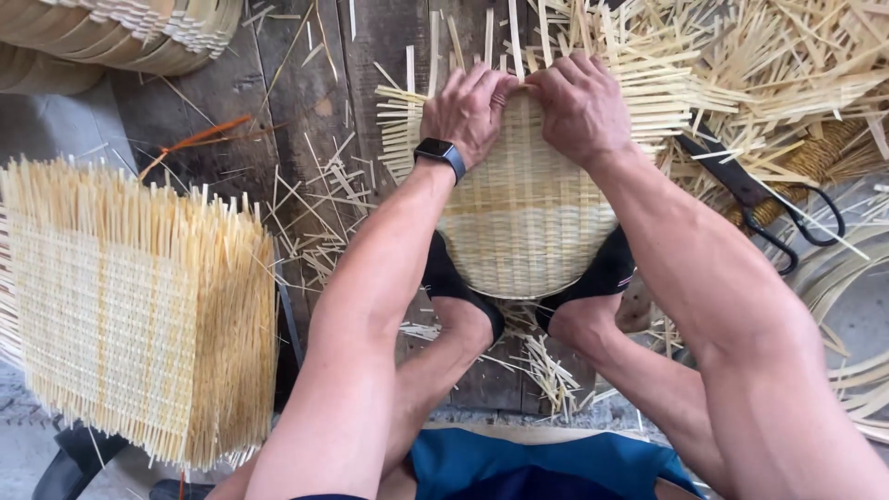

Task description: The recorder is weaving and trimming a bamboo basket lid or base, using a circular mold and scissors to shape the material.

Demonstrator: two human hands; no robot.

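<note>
Left hand [468,111] with smartwatch [440,154] and right hand [579,106] side by side, both grips closed on far edge of half-woven bamboo basket [526,231]. Basket lies rounded side up on plank floor [306,102], pinned between two feet; contents hidden. Stack of woven bamboo mats [130,306] at left, black shears [759,208] at right, loose bamboo strips [787,65] around.

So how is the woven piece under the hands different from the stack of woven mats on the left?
The woven piece is curved and rounded, pressed by both the left hand and right hand and braced by the feet. The stack of mats lies flat, square-edged and untouched. The piece shows two tones; the mats look evenly pale. Both are woven from thin pale strips with loose ends.
</note>
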